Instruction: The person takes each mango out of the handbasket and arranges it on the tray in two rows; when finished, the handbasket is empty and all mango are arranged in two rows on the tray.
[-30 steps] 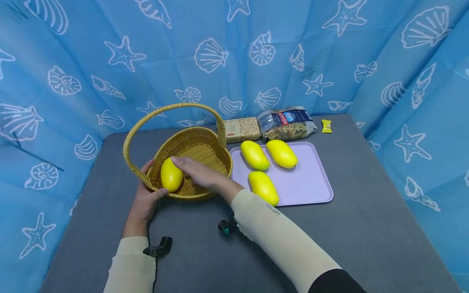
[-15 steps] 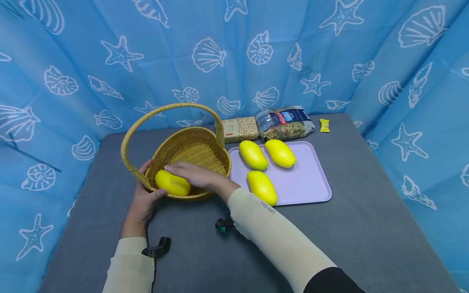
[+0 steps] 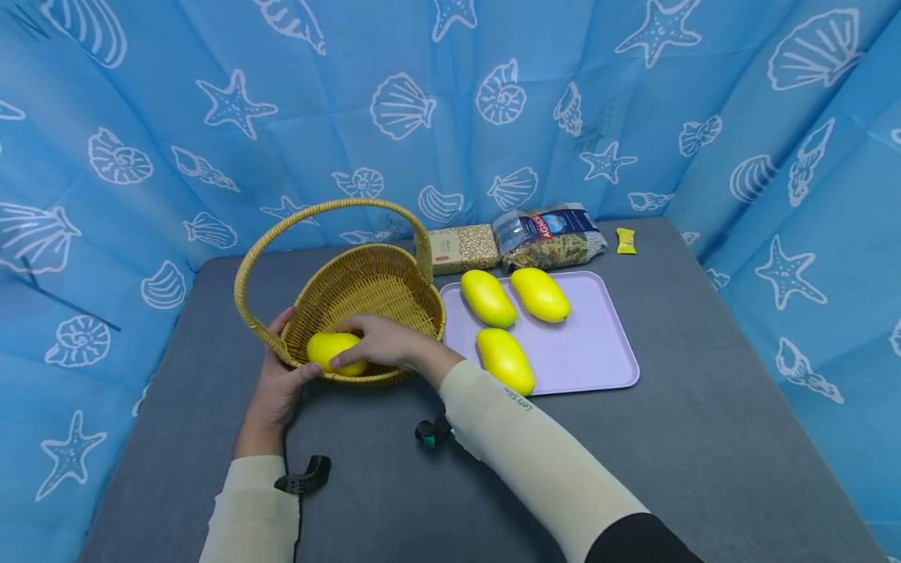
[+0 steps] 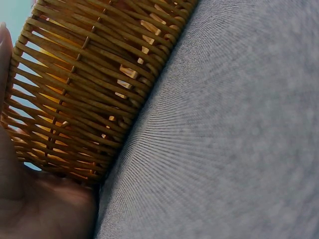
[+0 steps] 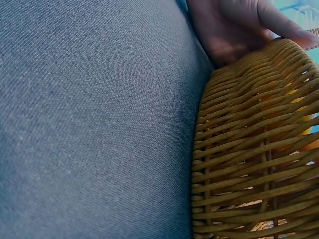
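Note:
A woven basket (image 3: 394,301) with a tall arched handle (image 3: 331,205) stands on the left part of the table. At its left front edge my left hand (image 3: 278,391) holds the rim, thumb over the top and fingers outside. One yellow mango (image 3: 321,349) lies inside by the front wall. My right hand (image 3: 383,342) reaches in and grips the mango's right end, thumb on the near side. Both wrist views show the wicker wall (image 4: 89,74) close up, with yellow showing through the gaps; the right hand's fingertips are partly hidden.
Right of the basket, a lilac tray (image 3: 591,344) carries three mangoes (image 3: 505,361). Behind stand a pack of grains (image 3: 479,246), a bag of pasta (image 3: 552,238) and a small yellow packet (image 3: 626,242). A blue curtain (image 3: 450,148) hangs at the back and sides.
The mango in the basket has turned from lengthwise to crosswise. My right hand has shifted from its top to its right end, thumb now in front. The left hand stays on the rim.

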Demonstrator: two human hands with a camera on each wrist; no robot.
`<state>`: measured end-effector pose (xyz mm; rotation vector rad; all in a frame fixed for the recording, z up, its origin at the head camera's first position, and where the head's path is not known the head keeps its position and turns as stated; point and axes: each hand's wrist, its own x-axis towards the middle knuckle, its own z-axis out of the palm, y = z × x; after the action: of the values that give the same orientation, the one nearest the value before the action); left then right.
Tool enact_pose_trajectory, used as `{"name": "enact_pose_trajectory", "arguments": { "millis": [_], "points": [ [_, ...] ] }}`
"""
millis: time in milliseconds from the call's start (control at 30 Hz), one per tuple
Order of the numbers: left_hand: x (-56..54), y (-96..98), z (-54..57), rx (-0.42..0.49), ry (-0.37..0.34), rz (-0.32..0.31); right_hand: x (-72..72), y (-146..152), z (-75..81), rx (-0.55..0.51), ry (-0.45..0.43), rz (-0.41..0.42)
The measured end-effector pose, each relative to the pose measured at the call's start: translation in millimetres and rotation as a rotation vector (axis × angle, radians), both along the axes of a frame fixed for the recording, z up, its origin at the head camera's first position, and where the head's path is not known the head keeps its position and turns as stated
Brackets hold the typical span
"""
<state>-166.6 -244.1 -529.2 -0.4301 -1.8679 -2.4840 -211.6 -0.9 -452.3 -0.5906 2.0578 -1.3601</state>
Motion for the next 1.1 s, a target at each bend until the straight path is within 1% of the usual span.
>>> {"name": "enact_pose_trajectory", "arguments": {
  "millis": [267,367,500,800,900,1100],
  "points": [
    [0.1,0.2,-0.9,0.007,0.004,-0.010,0.6,-1,-0.4,0.051,-0.019,-0.013],
    [0.0,0.0,-1.6,0.013,0.008,-0.014,1.4,-1,-0.4,0.072,0.006,-0.020],
    [-0.2,-0.4,-1.9,0.015,0.009,-0.013,3.3,-3,0.5,0.087,0.074,-0.050],
    [0.8,-0.2,0.1,-0.030,-0.037,0.025,9.6,-6,3.2,0.124,0.284,-0.185],
    [1.0,-0.2,0.3,-0.041,-0.042,0.033,13.1,-4,6.1,0.121,0.320,-0.215],
    [1.3,0.2,1.3,-0.044,-0.040,0.033,19.7,4,17.1,0.103,0.346,-0.246]
  ]
}}
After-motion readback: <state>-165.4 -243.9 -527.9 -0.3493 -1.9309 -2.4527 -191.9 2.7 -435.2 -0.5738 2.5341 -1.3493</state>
